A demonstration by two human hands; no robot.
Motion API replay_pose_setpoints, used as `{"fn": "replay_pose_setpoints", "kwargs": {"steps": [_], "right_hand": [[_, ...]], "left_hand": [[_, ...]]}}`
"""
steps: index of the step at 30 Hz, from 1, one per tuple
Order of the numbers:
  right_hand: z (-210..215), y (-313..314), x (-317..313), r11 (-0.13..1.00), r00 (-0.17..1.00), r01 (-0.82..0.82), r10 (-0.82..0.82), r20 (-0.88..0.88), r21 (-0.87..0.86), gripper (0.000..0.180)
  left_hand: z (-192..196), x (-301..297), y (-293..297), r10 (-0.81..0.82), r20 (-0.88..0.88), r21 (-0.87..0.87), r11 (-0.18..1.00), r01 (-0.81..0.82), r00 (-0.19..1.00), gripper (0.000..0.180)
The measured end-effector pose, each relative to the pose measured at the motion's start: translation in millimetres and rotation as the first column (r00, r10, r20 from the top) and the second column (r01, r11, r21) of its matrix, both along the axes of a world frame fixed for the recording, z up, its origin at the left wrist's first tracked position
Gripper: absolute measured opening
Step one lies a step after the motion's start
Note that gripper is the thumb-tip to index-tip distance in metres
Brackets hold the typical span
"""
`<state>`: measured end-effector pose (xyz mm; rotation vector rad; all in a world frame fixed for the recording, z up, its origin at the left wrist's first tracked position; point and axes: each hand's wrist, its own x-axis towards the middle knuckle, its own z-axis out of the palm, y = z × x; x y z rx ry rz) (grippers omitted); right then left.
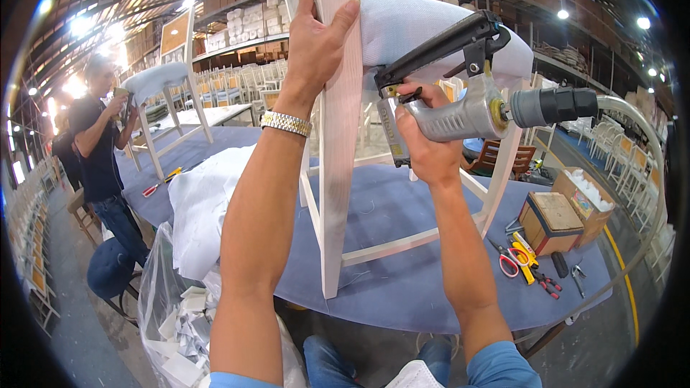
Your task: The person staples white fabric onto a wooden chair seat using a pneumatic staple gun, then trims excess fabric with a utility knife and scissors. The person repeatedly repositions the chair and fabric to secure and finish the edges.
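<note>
My left hand [316,47] is wrapped round the back post of a pale wooden chair [338,144], which stands on the blue-covered table. In my right hand [437,147] is a grey and black pneumatic staple gun [460,118]. Its nose points at the underside edge of the chair's light blue padded seat [431,25], close to the post; whether it touches is hard to tell. A pale air hose [650,136] runs from the back of the staple gun down to the right. The seat's far side is hidden.
Scissors [508,262], pliers [550,284] and a worn box [552,223] lie on the table [402,302] at right. White cloth [205,201] hangs over its left edge above a plastic bag of scraps [190,330]. A co-worker [100,136] stands left by another chair [154,79].
</note>
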<state>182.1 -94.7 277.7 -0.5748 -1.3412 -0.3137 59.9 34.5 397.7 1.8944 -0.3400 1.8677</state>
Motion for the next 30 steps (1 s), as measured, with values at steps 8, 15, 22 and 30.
{"fn": "replay_pose_setpoints", "kwargs": {"steps": [8, 15, 22, 30], "right_hand": [[-2.4, 11.2, -12.1, 0.998, 0.998, 0.046, -0.044, -0.039, 0.051, 0.025], [-15.3, 1.1, -19.3, 1.000, 0.997, -0.012, 0.013, -0.072, 0.016, 0.026], [-10.3, 9.2, -24.6, 0.999, 0.997, -0.036, 0.036, -0.072, 0.002, 0.026], [-18.7, 16.7, -22.3, 0.999, 0.997, -0.007, 0.011, -0.073, 0.053, 0.028]], "left_hand": [[-4.8, -4.7, 2.1, -0.099, -0.049, -0.058, 0.994, 0.097, 0.994, 0.068], [-7.7, -6.8, -5.2, -0.061, -0.032, -0.026, 0.998, 0.060, 0.998, 0.064], [-7.5, -10.1, -11.2, -0.088, -0.039, -0.032, 0.996, 0.087, 0.995, 0.061], [-6.5, -6.9, -7.6, -0.064, -0.016, -0.005, 0.998, 0.064, 0.998, 0.061]]}}
